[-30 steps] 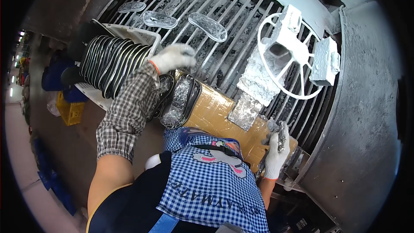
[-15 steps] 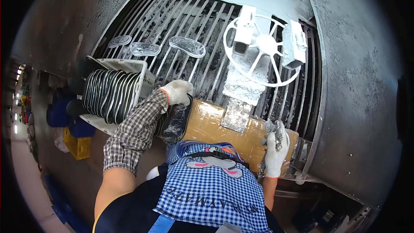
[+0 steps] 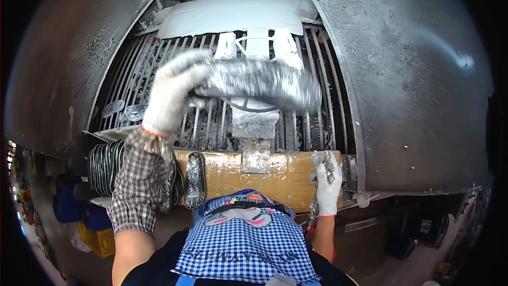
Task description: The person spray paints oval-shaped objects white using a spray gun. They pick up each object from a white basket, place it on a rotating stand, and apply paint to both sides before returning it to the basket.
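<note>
My left hand, in a white knit glove, grips one end of a dark shoe sole with a shiny, film-like surface. Motion blurs the sole, which is held up above the metal grate. Behind it, a white-coated spoked wheel with two upright white blocks is partly hidden. My right hand, also gloved, is closed around what looks like a metal spray gun at the right end of the brown cardboard. Another dark sole lies at the cardboard's left end, with more partly behind my left sleeve.
A pale basket packed with dark soles stands at the left. Small clear-wrapped oval pieces lie on the grate. Metal booth walls rise on both sides. A yellow crate sits low at the left.
My left hand has lifted a sole from the cardboard's left end up and forward, in front of the wheel. The view has turned. My right hand keeps its place by the cardboard.
</note>
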A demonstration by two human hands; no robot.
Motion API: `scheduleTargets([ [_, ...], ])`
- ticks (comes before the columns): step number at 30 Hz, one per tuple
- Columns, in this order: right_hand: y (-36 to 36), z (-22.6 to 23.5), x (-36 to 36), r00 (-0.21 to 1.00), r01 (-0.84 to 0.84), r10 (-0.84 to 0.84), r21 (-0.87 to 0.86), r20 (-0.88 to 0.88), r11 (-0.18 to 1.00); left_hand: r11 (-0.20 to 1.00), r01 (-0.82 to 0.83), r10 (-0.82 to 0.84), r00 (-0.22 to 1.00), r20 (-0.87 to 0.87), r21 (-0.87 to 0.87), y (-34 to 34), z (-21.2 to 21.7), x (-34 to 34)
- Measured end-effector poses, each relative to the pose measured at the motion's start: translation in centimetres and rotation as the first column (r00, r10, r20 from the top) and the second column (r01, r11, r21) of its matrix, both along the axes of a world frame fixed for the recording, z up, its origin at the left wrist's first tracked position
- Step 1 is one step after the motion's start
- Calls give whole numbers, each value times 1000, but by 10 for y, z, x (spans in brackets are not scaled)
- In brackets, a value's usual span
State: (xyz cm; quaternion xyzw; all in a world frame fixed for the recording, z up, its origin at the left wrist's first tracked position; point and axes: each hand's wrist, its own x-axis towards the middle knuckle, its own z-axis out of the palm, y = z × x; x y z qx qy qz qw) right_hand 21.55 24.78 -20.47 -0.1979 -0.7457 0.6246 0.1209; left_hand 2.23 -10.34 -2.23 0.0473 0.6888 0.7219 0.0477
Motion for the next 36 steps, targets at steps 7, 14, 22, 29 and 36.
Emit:
scheduleTargets([
  [7, 2, 6, 6, 999, 15, -16, -35, -46, 999, 962, -89, 127, 983, -136, 258, 8, -1, -99],
  [14, -5, 20, 6, 998, 32, -34, -40, -51, 999, 983, -108, 121, 989, -82, 145, 15, -16, -116],
  [22, -9, 33, 5, 1000, 21, -21, -7, -13, 1000, 990, -127, 123, 990, -69, -53, 12, -28, -129],
  [29, -7, 24, 5, 1000, -16, 16, 27, -7, 1000, 514, -502, 110, 843, -527, -695, 8, -42, -131],
  [36, -9, 21, 2, 999, -12, 14, 59, -29, 998, 497, -597, -378, 504, -777, -629, 68, -19, -97],
])
